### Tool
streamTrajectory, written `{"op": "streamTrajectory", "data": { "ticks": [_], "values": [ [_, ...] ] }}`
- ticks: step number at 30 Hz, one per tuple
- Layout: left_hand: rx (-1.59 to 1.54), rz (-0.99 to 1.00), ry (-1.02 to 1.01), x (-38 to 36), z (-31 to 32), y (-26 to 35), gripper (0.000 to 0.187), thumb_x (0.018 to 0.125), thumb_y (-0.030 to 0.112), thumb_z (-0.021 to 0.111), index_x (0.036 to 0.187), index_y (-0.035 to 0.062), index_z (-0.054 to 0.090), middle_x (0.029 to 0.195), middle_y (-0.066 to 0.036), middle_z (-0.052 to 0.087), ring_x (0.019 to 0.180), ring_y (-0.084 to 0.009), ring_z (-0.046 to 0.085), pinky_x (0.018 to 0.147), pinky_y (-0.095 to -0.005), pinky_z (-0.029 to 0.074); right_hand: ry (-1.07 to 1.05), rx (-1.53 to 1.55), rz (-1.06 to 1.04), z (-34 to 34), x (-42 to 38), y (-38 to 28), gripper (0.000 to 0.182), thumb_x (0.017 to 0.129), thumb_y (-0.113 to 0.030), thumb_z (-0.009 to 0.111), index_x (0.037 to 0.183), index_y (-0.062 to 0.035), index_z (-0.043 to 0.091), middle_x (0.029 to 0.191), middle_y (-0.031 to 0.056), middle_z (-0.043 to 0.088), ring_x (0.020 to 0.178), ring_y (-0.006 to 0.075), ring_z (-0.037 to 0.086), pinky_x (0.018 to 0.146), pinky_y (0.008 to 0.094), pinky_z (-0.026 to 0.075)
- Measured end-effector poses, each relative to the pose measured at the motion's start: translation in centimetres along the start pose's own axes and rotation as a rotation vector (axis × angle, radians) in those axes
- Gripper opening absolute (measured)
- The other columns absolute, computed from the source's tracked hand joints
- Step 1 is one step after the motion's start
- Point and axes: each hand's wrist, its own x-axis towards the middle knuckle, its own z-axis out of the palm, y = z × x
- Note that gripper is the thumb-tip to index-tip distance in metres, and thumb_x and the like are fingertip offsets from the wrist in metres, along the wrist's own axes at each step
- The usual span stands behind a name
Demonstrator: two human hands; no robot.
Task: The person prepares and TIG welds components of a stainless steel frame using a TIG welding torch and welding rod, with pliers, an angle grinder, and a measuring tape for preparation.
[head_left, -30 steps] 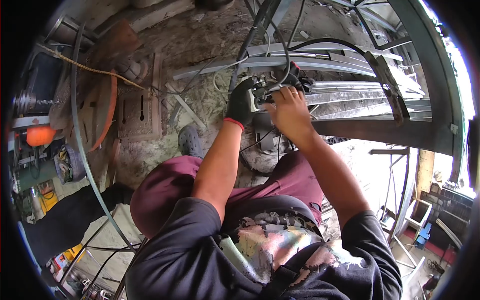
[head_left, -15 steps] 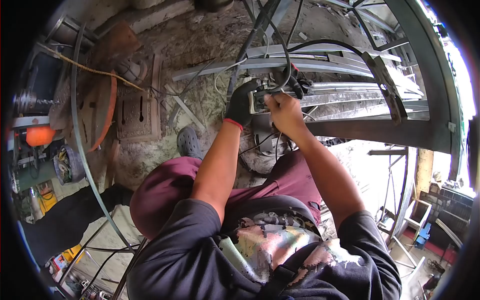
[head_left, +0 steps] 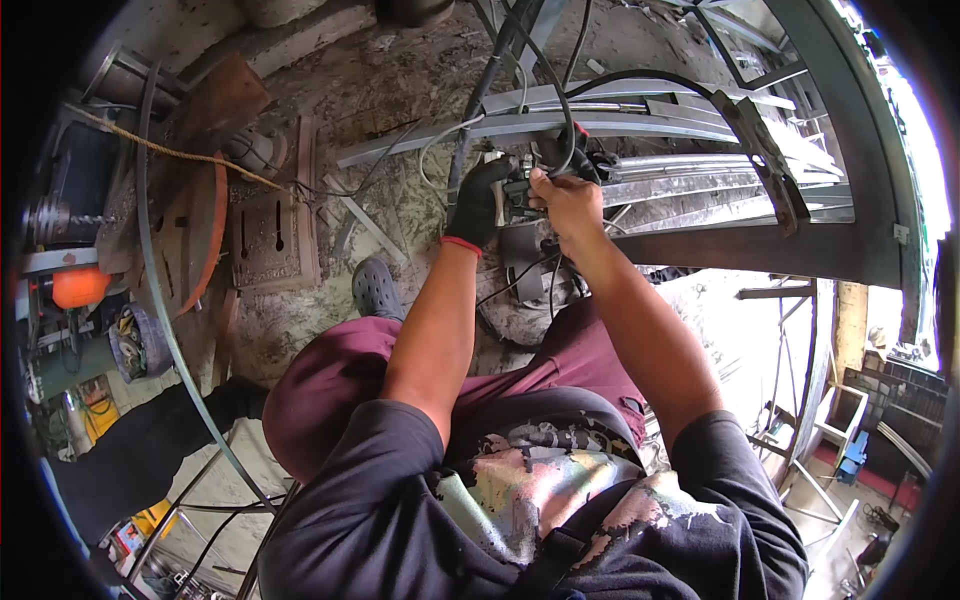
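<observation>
My left hand (head_left: pixel 480 203), in a black glove with a red cuff, is closed round one side of a small dark and metallic piece (head_left: pixel 514 194). Its exact kind is too small to make out. Bare and with fingers pinched, my right hand (head_left: pixel 574 208) works at the other side of that piece; what the fingertips hold is hidden. Just beyond my hands lies a black and red item (head_left: pixel 556 150), perhaps a glove. A black cable (head_left: pixel 556 85) runs down close to my right hand.
Long metal bars (head_left: pixel 690 125) lie beyond my hands to the right, beside a large dark metal frame (head_left: pixel 740 255). A rusty slotted plate (head_left: pixel 275 240) and a round orange-edged disc (head_left: pixel 205 240) stand left. A bent metal strip (head_left: pixel 160 280) curves past my left side.
Both hands remain at the small metallic piece, with slight shifts of the fingers. The whole view has moved a little.
</observation>
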Motion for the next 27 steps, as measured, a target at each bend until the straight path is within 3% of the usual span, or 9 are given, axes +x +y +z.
{"op": "streamTrajectory", "data": {
  "ticks": [5,11,14,17,20,23,26,27],
  "values": [
    [-0.032,0.059,-0.005,-1.4,1.7,0.2,0.023,0.1,0.025,0.066,0.117,0.0094,0.07,0.108,-0.006,0.074,0.099,-0.0227,0.073,0.089,-0.0388,0.058,-0.002,-0.05,0.052,-0.1,0.0,-0.8,0.032,0.095,-0.025,0.086,0.094,0.0061,0.077,0.085,0.0089,0.076,0.072,0.016,0.071,0.077,0.0303,0.055],
    [-0.108,0.065,0.032,-1.8,2.2,0.1,0.022,0.1,0.022,0.066,0.117,0.0094,0.069,0.109,-0.005,0.073,0.099,-0.0227,0.072,0.09,-0.0394,0.058,-0.031,-0.194,0.144,-0.6,-0.6,-2.5,0.03,0.095,-0.031,0.086,0.09,-0.0012,0.08,0.094,0.0075,0.077,0.097,0.0176,0.068,0.097,0.0381,0.048],
    [-0.101,0.104,0.03,-1.1,1.6,-0.3,0.021,0.099,0.02,0.065,0.117,0.0103,0.068,0.108,-0.005,0.072,0.1,-0.0217,0.072,0.089,-0.0385,0.058,-0.087,-0.186,0.086,-1.1,0.1,-1.4,0.03,0.094,-0.033,0.086,0.089,-0.0044,0.081,0.097,0.0071,0.078,0.105,0.018,0.064,0.101,0.0402,0.046],
    [-0.019,0.128,0.045,-1.2,2.2,-0.5,0.021,0.099,0.021,0.065,0.117,0.011,0.068,0.107,-0.005,0.072,0.098,-0.0218,0.073,0.085,-0.0382,0.06,-0.073,-0.222,0.12,-1.1,0.9,-0.7,0.031,0.094,-0.034,0.087,0.09,-0.0035,0.081,0.096,0.0071,0.078,0.103,0.0184,0.065,0.1,0.0396,0.046],
    [0.005,0.118,0.1,-1.8,3.2,0.2,0.021,0.098,0.02,0.065,0.118,0.0124,0.067,0.104,-0.005,0.072,0.095,-0.0226,0.074,0.081,-0.0381,0.061,-0.042,-0.203,0.024,-0.9,0.7,-0.2,0.033,0.09,-0.031,0.09,0.089,0.0009,0.081,0.078,0.0041,0.07,0.07,0.0148,0.056,0.067,0.0374,0.047],
    [-0.03,0.088,0.088,-1.5,2.5,0.1,0.022,0.096,0.02,0.068,0.117,0.0134,0.068,0.103,-0.005,0.073,0.092,-0.0243,0.075,0.078,-0.0399,0.062,-0.051,-0.222,-0.038,-1.0,1.6,1.0,0.033,0.09,-0.031,0.09,0.091,0.001,0.082,0.081,0.0039,0.072,0.072,0.0148,0.058,0.07,0.0377,0.049],
    [-0.072,-0.031,0.075,-0.1,-1.2,-0.7,0.022,0.097,0.022,0.067,0.117,0.0131,0.07,0.104,-0.006,0.075,0.091,-0.0271,0.075,0.078,-0.0429,0.062,-0.082,-0.263,0.165,-0.7,0.6,-0.8,0.036,0.091,-0.036,0.089,0.092,-0.0013,0.082,0.094,0.007,0.079,0.095,0.0164,0.068,0.091,0.037,0.05],
    [-0.094,-0.082,0.053,0.4,-2.4,-0.9,0.026,0.097,0.025,0.068,0.12,0.0125,0.069,0.109,-0.007,0.074,0.096,-0.0276,0.074,0.081,-0.043,0.061,-0.092,-0.247,0.116,-0.5,0.6,-0.1,0.037,0.09,-0.038,0.089,0.094,-0.0014,0.082,0.093,0.0076,0.078,0.095,0.0172,0.068,0.091,0.0379,0.051]
  ]
}}
